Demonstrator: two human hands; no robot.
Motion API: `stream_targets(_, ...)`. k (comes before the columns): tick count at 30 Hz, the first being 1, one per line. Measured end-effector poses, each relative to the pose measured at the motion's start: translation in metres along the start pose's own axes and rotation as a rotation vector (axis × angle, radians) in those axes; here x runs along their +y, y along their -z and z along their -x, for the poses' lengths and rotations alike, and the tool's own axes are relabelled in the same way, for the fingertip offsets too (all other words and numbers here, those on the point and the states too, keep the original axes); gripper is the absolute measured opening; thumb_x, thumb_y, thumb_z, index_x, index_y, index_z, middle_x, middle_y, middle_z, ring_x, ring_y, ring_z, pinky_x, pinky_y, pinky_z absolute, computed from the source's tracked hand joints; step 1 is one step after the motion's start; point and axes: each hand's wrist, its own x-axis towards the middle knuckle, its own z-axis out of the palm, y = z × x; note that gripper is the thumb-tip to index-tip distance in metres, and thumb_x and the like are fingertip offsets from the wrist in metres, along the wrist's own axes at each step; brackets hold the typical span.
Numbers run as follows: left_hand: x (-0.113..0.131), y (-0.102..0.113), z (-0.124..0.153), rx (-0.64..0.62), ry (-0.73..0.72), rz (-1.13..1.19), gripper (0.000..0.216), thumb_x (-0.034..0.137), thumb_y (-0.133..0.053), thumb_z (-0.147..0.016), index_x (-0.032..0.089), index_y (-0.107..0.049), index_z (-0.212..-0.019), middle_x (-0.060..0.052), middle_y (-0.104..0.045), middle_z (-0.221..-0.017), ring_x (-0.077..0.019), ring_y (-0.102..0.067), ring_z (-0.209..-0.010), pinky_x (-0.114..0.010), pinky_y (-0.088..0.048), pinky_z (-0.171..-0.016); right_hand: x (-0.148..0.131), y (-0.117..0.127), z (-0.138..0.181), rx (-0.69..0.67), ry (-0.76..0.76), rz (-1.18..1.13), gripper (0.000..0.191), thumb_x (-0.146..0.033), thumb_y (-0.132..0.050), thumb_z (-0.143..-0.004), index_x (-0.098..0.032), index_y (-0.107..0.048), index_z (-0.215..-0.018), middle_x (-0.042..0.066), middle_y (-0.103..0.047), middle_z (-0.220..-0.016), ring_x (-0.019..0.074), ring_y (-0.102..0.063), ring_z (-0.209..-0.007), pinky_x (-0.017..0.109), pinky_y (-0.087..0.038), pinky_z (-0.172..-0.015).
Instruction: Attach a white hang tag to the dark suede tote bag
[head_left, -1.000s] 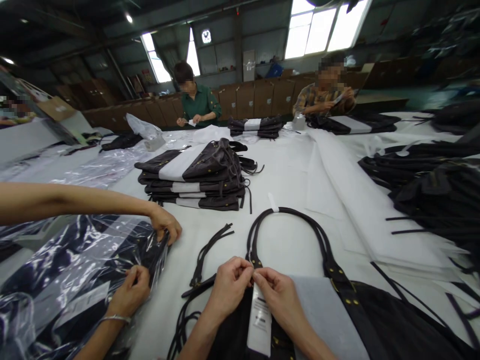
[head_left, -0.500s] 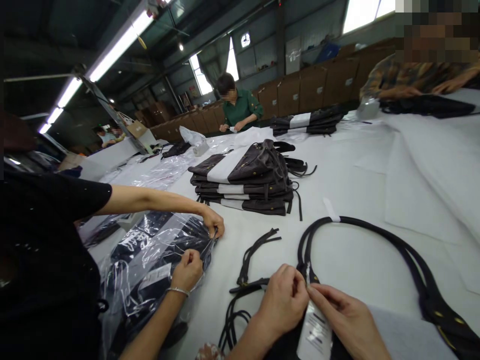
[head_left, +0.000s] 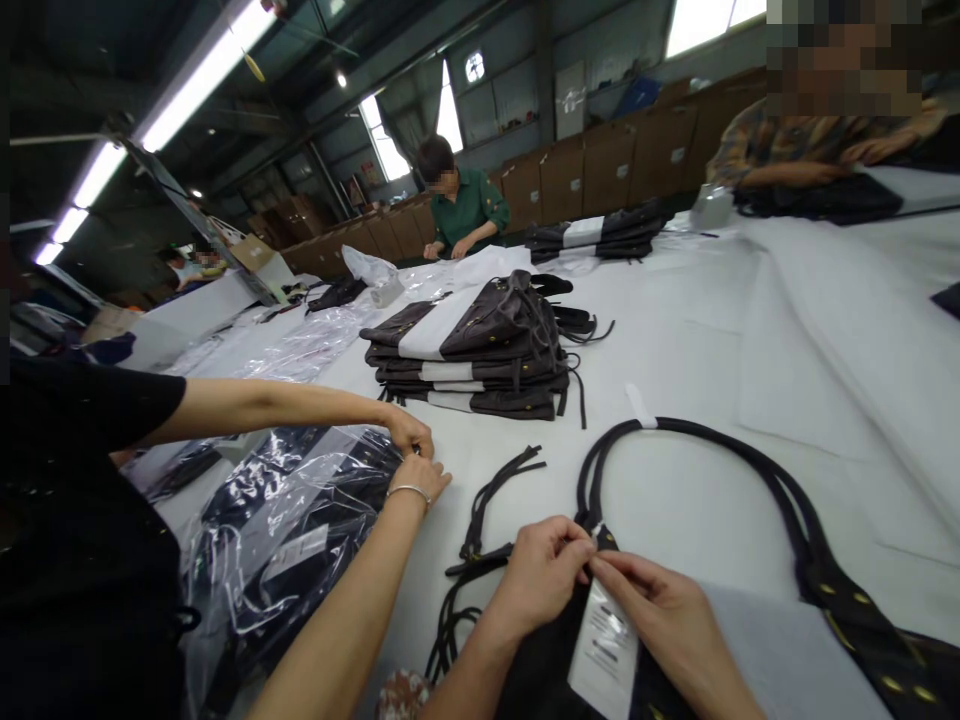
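My left hand (head_left: 544,575) is closed in a pinch at the top of a white printed tag (head_left: 604,648) in a clear sleeve. My right hand (head_left: 660,605) pinches the same top end, fingertips against those of the left. What exactly lies between the fingertips is hidden. Beneath both hands is a black handbag (head_left: 525,665) with brass-coloured studs. Its long looped handle (head_left: 739,445) stretches out on the table, a white wrap (head_left: 641,410) around its top. Black cords (head_left: 487,500) with knotted ends lie left of my left hand.
At left, a co-worker's two hands (head_left: 415,455) grip the edge of a clear plastic bag (head_left: 300,540) holding dark goods. A stack of dark bags (head_left: 472,350) with white bands stands mid-table. Two other people work across the white table (head_left: 675,330); cartons (head_left: 562,185) line the wall.
The co-worker's nearer hand has moved up to meet the other at the plastic bag's edge. My hands stay pinched at the tag's top. The whole view has shifted slightly.
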Motion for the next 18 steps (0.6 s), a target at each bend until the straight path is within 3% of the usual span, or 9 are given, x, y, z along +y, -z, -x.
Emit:
stream_targets(8,-0.003,-0.002,0.007,0.036,-0.029,-0.129,0.024,0.039,-0.05,-0.087,0.019,-0.055,-0.075,0.002,-0.057,-0.064,-0.0133,-0.055,-0.063,-0.025,-0.041,-0.062,-0.004,-0.001,0.008,0.024,-0.003,-0.134,0.036,-0.05,-0.064,-0.078,-0.014,-0.071,-0.081,0.005,-0.071,-0.074,0.0175,-0.062,-0.067,0.024,-0.047,-0.059)
stream_targets(13,-0.001,0.002,0.008,0.001,-0.079,0.115,0.028,0.043,-0.043,-0.091,0.019,-0.054,-0.081,0.0,-0.058,-0.08,-0.0134,-0.054,-0.08,-0.025,-0.041,-0.078,-0.002,0.0,0.005,0.064,-0.017,-0.118,0.037,-0.05,-0.064,-0.077,-0.014,-0.069,-0.078,0.006,-0.07,-0.076,0.0172,-0.062,-0.071,0.025,-0.047,-0.064)
stream_targets(15,0.003,0.004,0.009,-0.056,-0.056,0.103,0.026,0.041,-0.049,-0.087,0.018,-0.052,-0.076,0.003,-0.053,-0.072,-0.0113,-0.048,-0.07,-0.023,-0.039,-0.07,-0.001,0.002,0.003,0.039,-0.059,-0.146,0.037,-0.05,-0.067,-0.074,-0.013,-0.069,-0.079,0.005,-0.07,-0.074,0.016,-0.061,-0.068,0.024,-0.046,-0.061)
stream_targets(18,0.012,0.01,0.012,-0.131,-0.032,-0.158,0.022,0.034,-0.063,-0.076,0.017,-0.054,-0.064,0.006,-0.046,-0.058,-0.0094,-0.04,-0.059,-0.023,-0.031,-0.058,0.0,0.007,0.001,-0.012,-0.182,-0.294,0.041,-0.049,-0.075,-0.066,-0.015,-0.067,-0.088,0.002,-0.067,-0.065,0.0127,-0.057,-0.056,0.022,-0.042,-0.052)
